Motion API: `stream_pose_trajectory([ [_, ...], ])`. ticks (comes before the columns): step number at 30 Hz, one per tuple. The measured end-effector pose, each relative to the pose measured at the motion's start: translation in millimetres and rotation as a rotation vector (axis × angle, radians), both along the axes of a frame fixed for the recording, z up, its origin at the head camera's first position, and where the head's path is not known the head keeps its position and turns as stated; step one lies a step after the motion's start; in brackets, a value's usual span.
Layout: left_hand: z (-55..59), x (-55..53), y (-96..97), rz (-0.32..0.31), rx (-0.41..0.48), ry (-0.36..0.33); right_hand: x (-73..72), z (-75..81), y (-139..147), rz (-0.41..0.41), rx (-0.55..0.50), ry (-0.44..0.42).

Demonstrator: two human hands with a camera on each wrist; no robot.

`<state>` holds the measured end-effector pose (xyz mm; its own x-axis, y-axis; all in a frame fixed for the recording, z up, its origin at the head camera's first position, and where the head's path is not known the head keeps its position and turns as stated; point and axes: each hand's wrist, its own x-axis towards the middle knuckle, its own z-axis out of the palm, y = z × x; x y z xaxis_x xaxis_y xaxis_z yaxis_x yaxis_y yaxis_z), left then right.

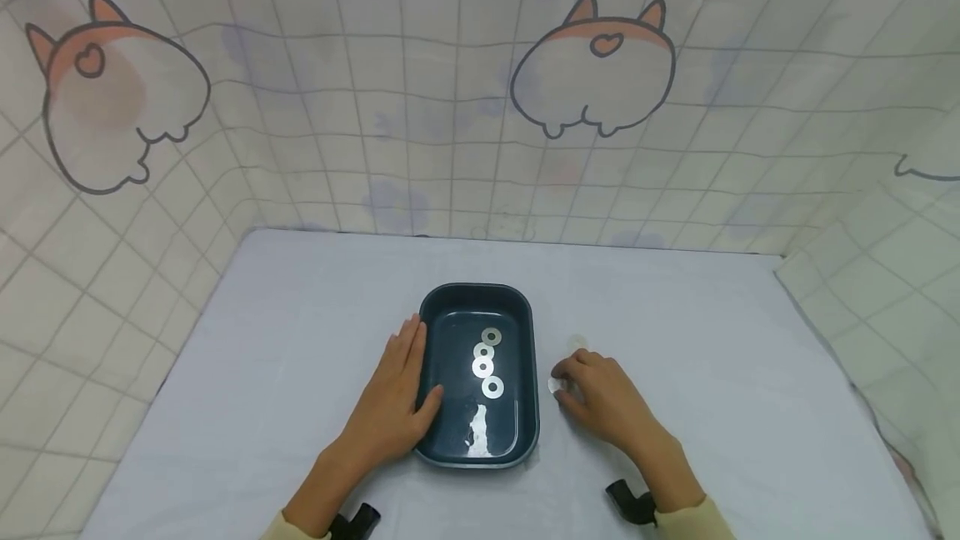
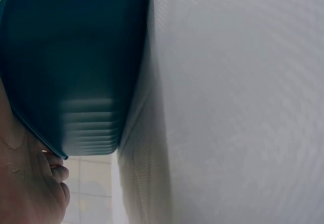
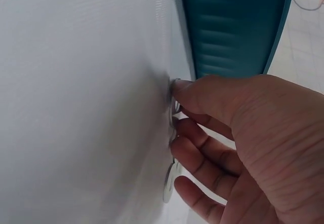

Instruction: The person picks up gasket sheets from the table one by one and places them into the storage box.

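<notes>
A dark teal tray (image 1: 450,440) lies on the white-covered table, with several flat silver washers (image 1: 492,387) in a rough line inside it. My left hand (image 1: 386,407) rests along the tray's left rim, fingers straight and thumb over the edge. To the right of the tray, my right hand (image 1: 603,398) is down at the table, its thumb and bent index finger at the edges of a washer (image 1: 554,385). The right wrist view has the thumb on this washer (image 3: 176,102), and another washer (image 3: 169,183) lies by the lower fingers. Part of the pinched washer is hidden.
Beyond the right fingertips, a pale washer (image 1: 577,342) lies on the white tablecloth (image 1: 675,315). A tiled-pattern curtain (image 1: 450,107) with cartoon animals stands behind the table and along both sides. Black camera mounts (image 1: 632,502) sit at the wrists.
</notes>
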<state>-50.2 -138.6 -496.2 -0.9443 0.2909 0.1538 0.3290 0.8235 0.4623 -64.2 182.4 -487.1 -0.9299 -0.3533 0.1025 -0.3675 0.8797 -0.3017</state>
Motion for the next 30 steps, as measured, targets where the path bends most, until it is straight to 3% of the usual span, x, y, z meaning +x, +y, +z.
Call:
stream_pose_trajectory([
  [21, -0.4, -0.4, 0.2, -0.006, -0.012, -0.012, -5.3, 11.9, -2, -0.042, 0.078, -0.083],
  [30, 0.8, -0.3, 0.8, 0.001, -0.012, -0.033, -4.2, 12.2, -9, -0.023, 0.146, -0.028],
])
